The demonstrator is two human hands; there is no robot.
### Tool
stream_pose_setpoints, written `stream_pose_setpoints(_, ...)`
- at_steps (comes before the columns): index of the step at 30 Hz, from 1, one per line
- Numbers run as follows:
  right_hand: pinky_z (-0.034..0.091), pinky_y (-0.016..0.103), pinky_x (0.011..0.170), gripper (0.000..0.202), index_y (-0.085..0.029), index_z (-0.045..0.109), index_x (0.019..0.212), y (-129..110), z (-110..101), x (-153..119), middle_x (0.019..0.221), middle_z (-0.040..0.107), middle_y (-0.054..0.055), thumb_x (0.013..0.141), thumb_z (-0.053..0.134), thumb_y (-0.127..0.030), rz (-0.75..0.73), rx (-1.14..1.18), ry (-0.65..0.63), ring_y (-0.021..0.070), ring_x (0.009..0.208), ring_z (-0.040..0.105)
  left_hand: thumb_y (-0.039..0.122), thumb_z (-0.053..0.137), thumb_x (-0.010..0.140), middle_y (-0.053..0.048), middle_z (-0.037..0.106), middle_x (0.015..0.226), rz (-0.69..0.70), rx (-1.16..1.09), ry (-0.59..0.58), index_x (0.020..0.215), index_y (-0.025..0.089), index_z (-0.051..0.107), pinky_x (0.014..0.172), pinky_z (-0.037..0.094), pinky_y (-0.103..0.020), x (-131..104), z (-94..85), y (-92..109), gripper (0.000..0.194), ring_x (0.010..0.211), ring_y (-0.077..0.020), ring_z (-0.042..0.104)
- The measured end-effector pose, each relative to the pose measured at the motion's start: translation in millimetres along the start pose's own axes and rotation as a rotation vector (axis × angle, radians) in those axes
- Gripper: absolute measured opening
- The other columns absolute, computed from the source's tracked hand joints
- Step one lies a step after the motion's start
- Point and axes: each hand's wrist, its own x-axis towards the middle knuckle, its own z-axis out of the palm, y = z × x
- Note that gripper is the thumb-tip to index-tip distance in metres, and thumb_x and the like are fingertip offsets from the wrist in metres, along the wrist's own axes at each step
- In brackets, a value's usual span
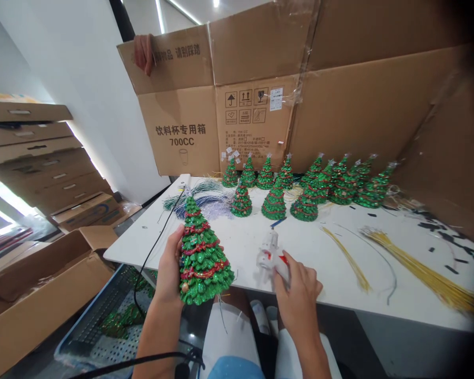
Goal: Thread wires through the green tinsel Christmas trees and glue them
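My left hand [170,266] is closed round a green miniature Christmas tree [204,258] with red garlands and a star on top. The tree leans slightly, over the table's front edge. Thin wires [221,310] hang from its base. In my right hand [299,284] is a white glue gun [272,250] with red parts, somewhat blurred, its narrow tip pointing away from me. The fingers wrap its handle, and it is apart from the tree. Behind it, a similar small tree [274,202] stands upright on the white table [237,258].
Several more trees [342,181] stand along the back, before a tall cardboard screen [256,126]. Bundles of green wire [209,187] and yellow wire [414,268] lie on the table. Black strips [450,245] are scattered right. A blue crate [90,331] and an open carton [43,289] stand at left.
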Motion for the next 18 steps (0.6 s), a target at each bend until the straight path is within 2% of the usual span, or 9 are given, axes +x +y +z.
stream_pose_setpoints(4, 0.037, 0.056, 0.1, 0.043, -0.021, 0.068, 0.143, 1, 8, -4, 0.117, 0.078, 0.015, 0.105, 0.053, -0.035, -0.053, -0.168, -0.017, 0.04, 0.116, 0.058, 0.05, 0.071, 0.1, -0.012, 0.086, 0.091, -0.028, -0.003, -0.026, 0.117, 0.015, 0.081, 0.08, 0.072, -0.044, -3, 1.0, -1, 0.04, 0.089, -0.0338, 0.087)
stream_pose_setpoints(7, 0.037, 0.054, 0.099, 0.042, -0.021, 0.067, 0.143, -1, 8, -4, 0.118, 0.075, 0.015, 0.105, 0.053, -0.031, -0.065, -0.231, -0.043, 0.039, 0.117, 0.058, 0.05, 0.07, 0.1, -0.013, 0.086, 0.091, -0.031, -0.018, -0.024, 0.114, 0.015, 0.08, 0.081, 0.072, -0.044, -5, 4.3, -1, 0.039, 0.089, -0.034, 0.087)
stream_pose_setpoints(13, 0.038, 0.059, 0.103, 0.047, -0.021, 0.068, 0.145, -3, 6, -5, 0.122, 0.072, 0.016, 0.107, 0.054, -0.044, -0.058, -0.203, -0.078, 0.0404, 0.121, 0.057, 0.05, 0.062, 0.103, -0.014, 0.085, 0.088, -0.054, -0.038, 0.019, 0.105, 0.015, 0.08, 0.083, 0.072, -0.048, -4, 11.4, 1, 0.039, 0.086, -0.0344, 0.086)
stream_pose_setpoints(15, 0.038, 0.063, 0.104, 0.048, -0.024, 0.07, 0.143, -7, 6, -5, 0.123, 0.072, 0.016, 0.105, 0.056, -0.05, -0.045, -0.15, -0.049, 0.0421, 0.122, 0.056, 0.052, 0.06, 0.104, -0.015, 0.085, 0.09, -0.06, -0.047, -0.016, 0.103, 0.015, 0.08, 0.083, 0.072, -0.049, -4, 11.2, 1, 0.042, 0.084, -0.0341, 0.086)
stream_pose_setpoints(18, 0.038, 0.067, 0.103, 0.048, -0.023, 0.075, 0.134, -23, 1, -4, 0.123, 0.072, 0.019, 0.105, 0.059, -0.056, 0.023, -0.049, 0.101, 0.0456, 0.123, 0.057, 0.052, 0.057, 0.107, -0.016, 0.085, 0.092, -0.073, -0.058, -0.057, 0.102, 0.014, 0.08, 0.082, 0.073, -0.05, -2, 10.6, 0, 0.045, 0.082, -0.0334, 0.085)
